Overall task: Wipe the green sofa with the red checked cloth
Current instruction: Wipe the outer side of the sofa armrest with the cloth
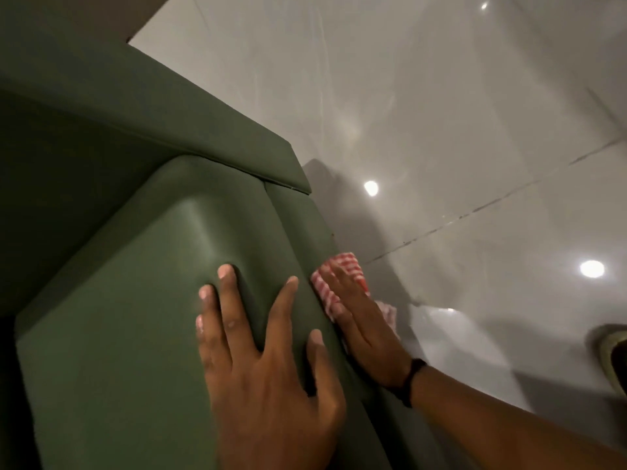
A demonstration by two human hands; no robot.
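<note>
The green sofa (129, 273) fills the left half of the view, its seat cushion near me and the armrest behind. My left hand (261, 361) lies flat on the seat cushion's front edge with fingers spread, holding nothing. My right hand (366, 330) presses the red checked cloth (346, 269) flat against the sofa's front face, just right of the cushion edge. The cloth shows above and beside the fingers; the rest is hidden under the palm. A dark band is on the right wrist.
A glossy pale tiled floor (458, 137) spreads to the right, with ceiling lights reflected in it. At the right edge sits a greenish shoe or slipper (610, 354), partly cut off.
</note>
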